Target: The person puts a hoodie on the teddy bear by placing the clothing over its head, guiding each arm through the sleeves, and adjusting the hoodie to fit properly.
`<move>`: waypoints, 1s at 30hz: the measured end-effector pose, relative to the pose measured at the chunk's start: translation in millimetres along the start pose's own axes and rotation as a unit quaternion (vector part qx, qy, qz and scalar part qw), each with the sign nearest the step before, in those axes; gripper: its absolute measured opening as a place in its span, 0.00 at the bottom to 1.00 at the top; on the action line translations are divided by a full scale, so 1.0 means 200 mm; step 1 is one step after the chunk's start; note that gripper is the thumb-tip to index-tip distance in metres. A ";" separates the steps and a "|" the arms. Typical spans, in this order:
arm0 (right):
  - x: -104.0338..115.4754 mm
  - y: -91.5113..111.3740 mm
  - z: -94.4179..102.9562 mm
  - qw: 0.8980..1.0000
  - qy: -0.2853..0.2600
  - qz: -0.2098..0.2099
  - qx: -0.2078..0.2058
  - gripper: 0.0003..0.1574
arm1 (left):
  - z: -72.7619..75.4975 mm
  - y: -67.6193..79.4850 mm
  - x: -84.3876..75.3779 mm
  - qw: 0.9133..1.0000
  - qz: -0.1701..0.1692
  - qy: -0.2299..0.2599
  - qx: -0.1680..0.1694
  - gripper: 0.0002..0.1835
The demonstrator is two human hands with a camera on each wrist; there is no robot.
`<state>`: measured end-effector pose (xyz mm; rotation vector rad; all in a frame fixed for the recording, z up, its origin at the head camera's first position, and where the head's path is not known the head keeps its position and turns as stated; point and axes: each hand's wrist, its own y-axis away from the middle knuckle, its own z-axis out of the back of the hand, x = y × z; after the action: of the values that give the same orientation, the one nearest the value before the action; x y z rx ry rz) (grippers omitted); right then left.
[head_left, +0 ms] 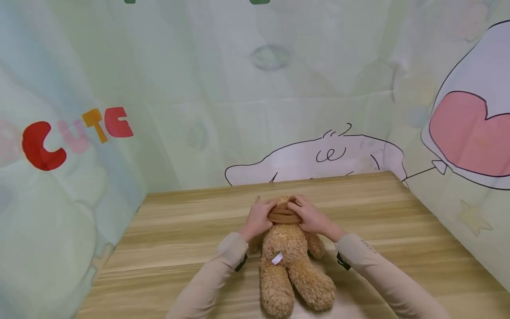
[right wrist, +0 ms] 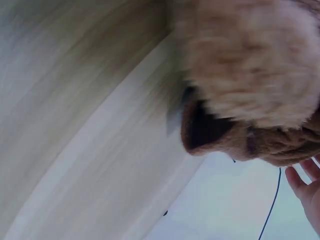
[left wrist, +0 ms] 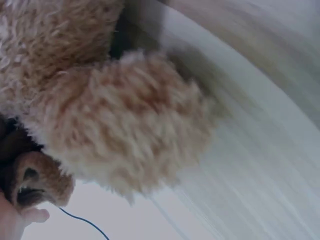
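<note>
A curly brown teddy bear (head_left: 286, 243) lies on the table, its legs toward me and a white tag (head_left: 277, 258) low on its body. Bunched in folds around its head and neck is a darker brown cloth garment (head_left: 284, 216). My left hand (head_left: 258, 218) grips the garment's left side, and my right hand (head_left: 313, 217) holds the right side, thumbs on the folds. In the left wrist view an open, sleeve-like end (left wrist: 47, 175) shows beside a furry arm (left wrist: 130, 120). Another dark opening of the garment (right wrist: 227, 142) appears in the right wrist view, below a furry arm (right wrist: 250, 65). The bear's face is hidden.
The wood-grain table (head_left: 179, 221) ends at a printed cloth backdrop (head_left: 191, 88) along its back and sides. Thin blue lines (left wrist: 90, 222) cross the pale area in both wrist views. Dark bands (head_left: 342, 261) sit at both of my wrists.
</note>
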<state>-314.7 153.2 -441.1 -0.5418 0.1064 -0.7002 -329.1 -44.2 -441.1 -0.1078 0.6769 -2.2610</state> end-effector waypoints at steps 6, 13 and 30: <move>0.00 0.00 0.00 1.000 0.016 -0.012 -0.014 0.26 | 0.02 0.02 -0.02 0.999 -0.041 -0.010 0.020 0.24; -0.01 0.03 0.02 0.998 -0.026 -0.026 0.056 0.35 | 0.06 0.08 -0.02 0.991 -0.009 0.057 0.125 0.32; 0.01 0.08 -0.02 0.990 0.105 -0.078 0.043 0.14 | 0.00 0.10 -0.09 0.997 0.056 0.043 0.027 0.23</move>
<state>-305.3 160.5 -452.4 -0.3945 0.2317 -0.9090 -303.1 -43.2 -448.9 0.0519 0.6491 -2.1842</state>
